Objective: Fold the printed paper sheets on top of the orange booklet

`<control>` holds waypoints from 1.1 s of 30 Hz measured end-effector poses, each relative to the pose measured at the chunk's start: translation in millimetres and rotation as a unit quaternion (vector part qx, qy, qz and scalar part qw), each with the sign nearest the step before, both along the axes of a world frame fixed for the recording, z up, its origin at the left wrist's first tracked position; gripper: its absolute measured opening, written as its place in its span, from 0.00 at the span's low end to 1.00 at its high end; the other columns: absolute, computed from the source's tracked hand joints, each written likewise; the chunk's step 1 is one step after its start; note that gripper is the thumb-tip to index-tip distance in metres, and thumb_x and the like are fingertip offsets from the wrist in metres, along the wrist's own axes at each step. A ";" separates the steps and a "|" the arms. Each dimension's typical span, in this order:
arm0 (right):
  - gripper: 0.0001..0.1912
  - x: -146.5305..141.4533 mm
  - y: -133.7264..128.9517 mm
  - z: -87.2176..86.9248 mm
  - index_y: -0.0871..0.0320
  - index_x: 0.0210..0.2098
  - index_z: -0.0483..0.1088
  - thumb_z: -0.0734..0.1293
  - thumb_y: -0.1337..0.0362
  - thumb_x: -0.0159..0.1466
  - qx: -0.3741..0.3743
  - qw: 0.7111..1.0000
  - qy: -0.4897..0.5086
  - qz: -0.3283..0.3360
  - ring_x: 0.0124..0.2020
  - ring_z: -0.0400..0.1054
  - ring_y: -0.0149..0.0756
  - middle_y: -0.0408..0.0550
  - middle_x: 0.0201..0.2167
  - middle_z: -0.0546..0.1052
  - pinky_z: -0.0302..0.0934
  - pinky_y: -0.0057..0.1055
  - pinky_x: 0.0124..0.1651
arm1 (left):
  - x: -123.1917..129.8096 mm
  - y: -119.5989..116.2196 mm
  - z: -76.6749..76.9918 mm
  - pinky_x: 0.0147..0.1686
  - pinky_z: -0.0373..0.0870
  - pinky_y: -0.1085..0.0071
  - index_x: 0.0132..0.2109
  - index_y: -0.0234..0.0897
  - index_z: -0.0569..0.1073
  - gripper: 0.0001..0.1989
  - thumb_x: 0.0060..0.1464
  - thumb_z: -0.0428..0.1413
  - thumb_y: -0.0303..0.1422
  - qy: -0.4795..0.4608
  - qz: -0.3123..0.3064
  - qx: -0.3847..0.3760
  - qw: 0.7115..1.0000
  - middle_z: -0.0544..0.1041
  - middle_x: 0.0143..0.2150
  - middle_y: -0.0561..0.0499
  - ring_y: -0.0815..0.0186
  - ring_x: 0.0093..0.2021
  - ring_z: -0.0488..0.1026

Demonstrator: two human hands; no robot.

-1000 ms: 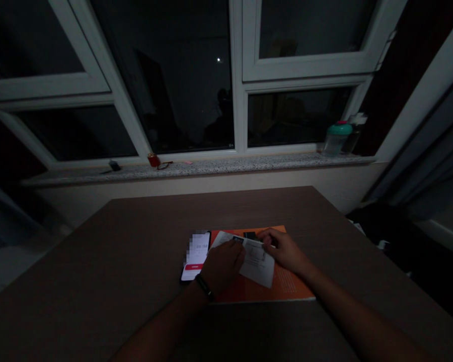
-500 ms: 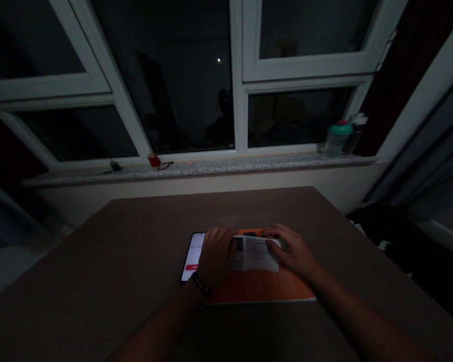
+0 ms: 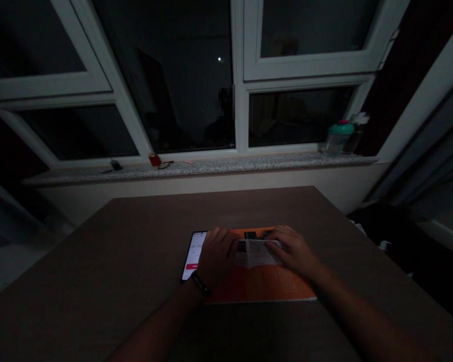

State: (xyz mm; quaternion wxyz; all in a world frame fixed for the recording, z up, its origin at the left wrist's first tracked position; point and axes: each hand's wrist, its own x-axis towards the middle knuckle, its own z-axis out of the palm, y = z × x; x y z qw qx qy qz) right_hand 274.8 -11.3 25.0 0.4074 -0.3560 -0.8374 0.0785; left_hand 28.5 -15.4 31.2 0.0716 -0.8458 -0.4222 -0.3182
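The left hand (image 3: 218, 256) and right hand (image 3: 292, 250) hold a folded white paper (image 3: 257, 254) on an orange booklet (image 3: 262, 287), a smartphone (image 3: 193, 256) just beside the left hand

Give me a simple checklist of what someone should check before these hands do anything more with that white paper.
1. Left hand at the sheet's left end, right hand at its right end: ok.
2. White printed sheet lying on the orange booklet: ok.
3. Sheet's edges lined up: cannot tell; the hands and dim light hide them.
4. Phone beside the booklet, not under it: ok.
5. Booklet resting on the dark table, away from its near edge: ok.
6. Enough light to read the print: not ok.
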 end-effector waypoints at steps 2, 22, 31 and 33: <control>0.11 -1.1 -1.0 1.1 0.57 0.33 0.71 0.61 0.62 0.70 0.007 1.000 0.020 0.007 0.31 0.68 0.36 0.47 0.28 0.75 0.59 0.33 0.37 | 0.3 -0.3 0.4 0.37 0.57 0.63 0.39 0.37 0.70 0.13 0.68 0.43 0.31 -0.009 -0.005 0.004 1.000 0.71 0.35 0.49 0.60 0.36 0.63; 0.07 -17.8 -6.1 -17.3 0.56 0.44 0.70 0.64 0.65 0.67 0.064 0.998 0.006 0.017 0.35 0.69 0.38 0.49 0.33 0.76 0.59 0.35 0.38 | 4.6 -6.0 -8.1 0.37 0.63 0.65 0.41 0.37 0.70 0.06 0.65 0.48 0.29 -0.099 -0.070 0.043 0.992 0.75 0.35 0.48 0.62 0.36 0.70; 0.05 -24.5 -14.4 -17.7 0.56 0.42 0.70 0.65 0.65 0.66 0.070 0.997 0.011 0.022 0.34 0.67 0.39 0.48 0.31 0.75 0.57 0.36 0.38 | 8.6 -11.3 -7.9 0.41 0.66 0.65 0.43 0.38 0.70 0.07 0.63 0.48 0.28 -0.092 -0.128 0.039 0.987 0.78 0.39 0.48 0.62 0.39 0.73; 0.05 -25.9 -16.5 -17.6 0.56 0.42 0.70 0.65 0.65 0.66 0.072 0.997 0.012 0.015 0.33 0.67 0.39 0.48 0.31 0.75 0.57 0.36 0.38 | 9.0 -12.3 -8.0 0.42 0.67 0.65 0.44 0.38 0.70 0.07 0.63 0.48 0.28 -0.094 -0.134 0.040 0.986 0.78 0.40 0.48 0.63 0.39 0.74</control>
